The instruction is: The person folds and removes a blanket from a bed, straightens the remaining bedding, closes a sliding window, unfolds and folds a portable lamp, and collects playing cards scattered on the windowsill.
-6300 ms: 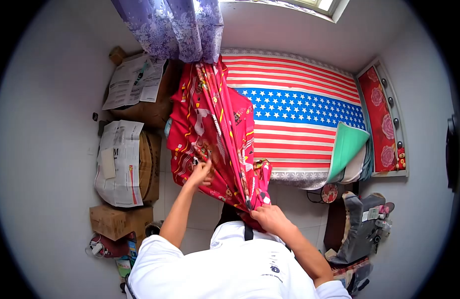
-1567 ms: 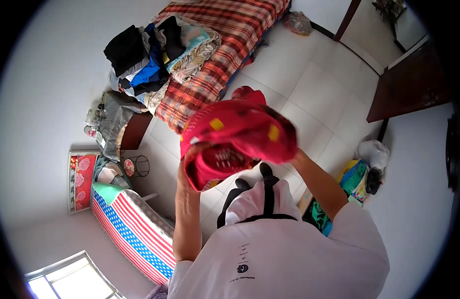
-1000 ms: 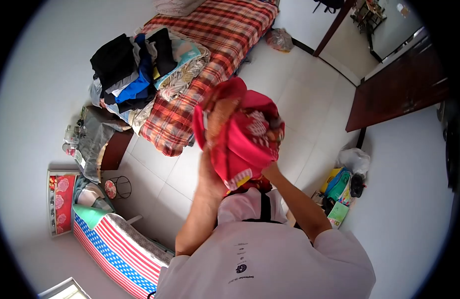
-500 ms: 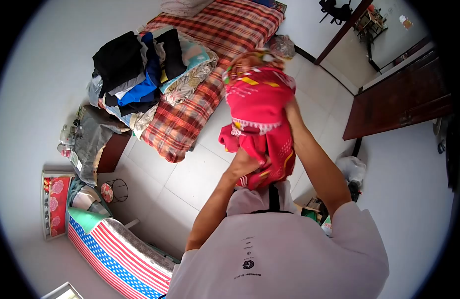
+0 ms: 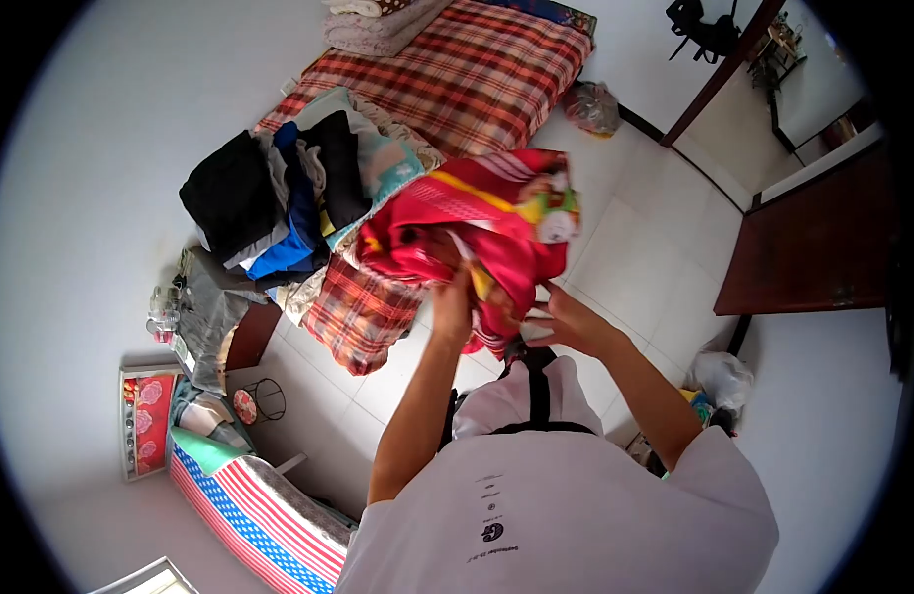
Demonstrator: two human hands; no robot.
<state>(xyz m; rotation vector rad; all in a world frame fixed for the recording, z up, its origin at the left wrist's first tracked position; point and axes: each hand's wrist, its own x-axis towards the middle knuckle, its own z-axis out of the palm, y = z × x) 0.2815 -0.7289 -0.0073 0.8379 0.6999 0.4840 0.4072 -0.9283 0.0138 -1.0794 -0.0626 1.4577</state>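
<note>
A bunched red cloth (image 5: 467, 203) with yellow stripes, white lettering and a printed figure hangs in front of me, above the floor and partly over the bed's edge. My left hand (image 5: 453, 305) grips its near side, fingers partly hidden in the folds. At the cloth's lower right is my right hand (image 5: 574, 322), fingers spread, close beside the fabric. Whether a fingertip touches it I cannot tell.
A checked bed (image 5: 457, 89) carries a pile of folded dark clothes (image 5: 234, 193) and folded blankets (image 5: 387, 28). Plastic bags (image 5: 592, 107) lie on the tiled floor. A wooden door (image 5: 808, 243) stands to the right, a wire-frame stool (image 5: 259, 401) to the left.
The red cloth has swung left and lower and spread out sideways. My right hand has come off its side and opened, moving down. My left hand keeps its grip, slightly higher.
</note>
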